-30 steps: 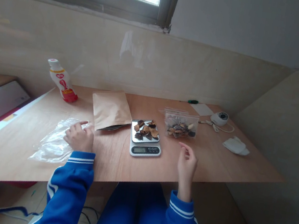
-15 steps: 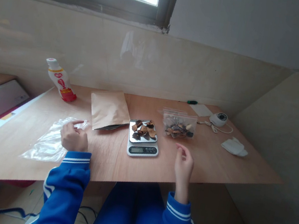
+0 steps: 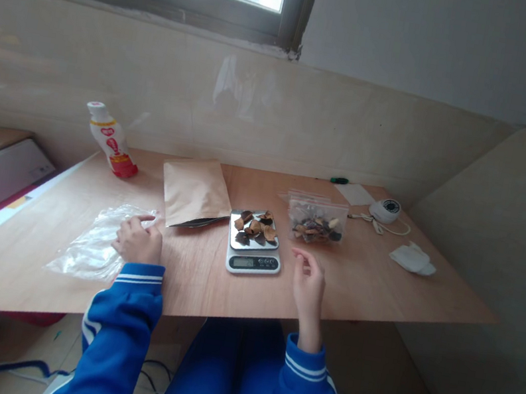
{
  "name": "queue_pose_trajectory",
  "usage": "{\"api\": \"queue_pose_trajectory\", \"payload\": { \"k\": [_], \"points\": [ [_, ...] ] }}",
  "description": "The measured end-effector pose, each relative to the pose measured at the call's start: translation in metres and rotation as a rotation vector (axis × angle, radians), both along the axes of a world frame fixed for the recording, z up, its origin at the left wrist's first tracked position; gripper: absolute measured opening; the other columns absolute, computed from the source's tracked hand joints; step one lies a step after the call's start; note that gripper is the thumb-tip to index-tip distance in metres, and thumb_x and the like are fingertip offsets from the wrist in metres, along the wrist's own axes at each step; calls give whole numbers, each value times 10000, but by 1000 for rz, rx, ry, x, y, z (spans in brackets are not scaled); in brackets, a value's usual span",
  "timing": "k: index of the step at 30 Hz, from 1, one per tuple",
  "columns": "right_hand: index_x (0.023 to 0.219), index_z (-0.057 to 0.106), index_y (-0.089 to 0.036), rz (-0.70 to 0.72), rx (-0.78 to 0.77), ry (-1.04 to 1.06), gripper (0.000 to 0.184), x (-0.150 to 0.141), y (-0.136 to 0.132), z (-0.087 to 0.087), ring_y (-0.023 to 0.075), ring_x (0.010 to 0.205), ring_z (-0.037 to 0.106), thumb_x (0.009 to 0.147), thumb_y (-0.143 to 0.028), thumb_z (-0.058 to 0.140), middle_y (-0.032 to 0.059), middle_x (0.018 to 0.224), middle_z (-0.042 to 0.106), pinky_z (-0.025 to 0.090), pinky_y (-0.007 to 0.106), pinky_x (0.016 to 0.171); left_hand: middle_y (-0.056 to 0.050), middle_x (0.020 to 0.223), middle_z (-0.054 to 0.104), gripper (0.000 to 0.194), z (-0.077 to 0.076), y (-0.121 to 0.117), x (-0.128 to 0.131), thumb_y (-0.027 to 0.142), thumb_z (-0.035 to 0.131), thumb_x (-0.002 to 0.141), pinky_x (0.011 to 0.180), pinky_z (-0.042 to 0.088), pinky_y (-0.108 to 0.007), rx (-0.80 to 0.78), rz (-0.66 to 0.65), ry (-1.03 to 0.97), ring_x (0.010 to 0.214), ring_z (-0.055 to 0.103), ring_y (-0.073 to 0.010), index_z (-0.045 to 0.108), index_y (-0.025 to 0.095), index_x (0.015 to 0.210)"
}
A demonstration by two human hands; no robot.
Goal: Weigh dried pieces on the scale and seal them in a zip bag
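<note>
The left hand lay with fingers slightly apart on the clear plastic bag; the right hand held its fingers curled, nearly together, empty, near the digital scale.

Passage: open table along the near edge, lower centre of the frame, between left hand and right hand.

Obstacles, left to right: clear plastic bag under the left hand; upright bottle, upper left of the table; kraft paper pouch; kitchen scale, centre; zip bag just beside it.

Gap: table between zip bag and white cloth, right.
</note>
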State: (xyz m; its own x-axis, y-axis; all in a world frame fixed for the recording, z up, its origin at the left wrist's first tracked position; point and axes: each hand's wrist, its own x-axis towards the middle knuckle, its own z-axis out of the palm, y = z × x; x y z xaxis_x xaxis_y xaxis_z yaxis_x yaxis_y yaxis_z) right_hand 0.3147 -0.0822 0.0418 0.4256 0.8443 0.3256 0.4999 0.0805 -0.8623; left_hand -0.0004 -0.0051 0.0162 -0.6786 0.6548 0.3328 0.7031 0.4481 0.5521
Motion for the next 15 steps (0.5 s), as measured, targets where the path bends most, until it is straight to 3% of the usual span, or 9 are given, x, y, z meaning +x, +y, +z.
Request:
{"api": "queue_pose_trajectory", "payload": {
  "k": [6,10,15],
  "points": [
    [970,688,-194,78,29,-207,287,-20,12,3,251,965,540,901,-275,422,105,959,653,440,415,871,-109,1065,596,266,-2,-3,-4,103,419,795,810,388,-511,100,-118,-44,1046,577,-308,611,204,949],
    [1028,693,-224,224,1,-441,254,-58,46,15,268,1030,491,900,-234,475,109,1077,605,396,431,919,-110,1057,604,262,-1,-2,-4,96,436,780,819,423,-472,105,-129,-67,1029,580,-292,626,206,925],
    [1022,701,-176,391,-151,-835,251,-92,90,29,318,1055,467,909,-208,479,155,1106,586,367,467,898,-125,1032,614,254,3,-1,-1,113,455,753,841,439,-473,87,-97,-65,991,587,-298,644,168,913]
  ]
}}
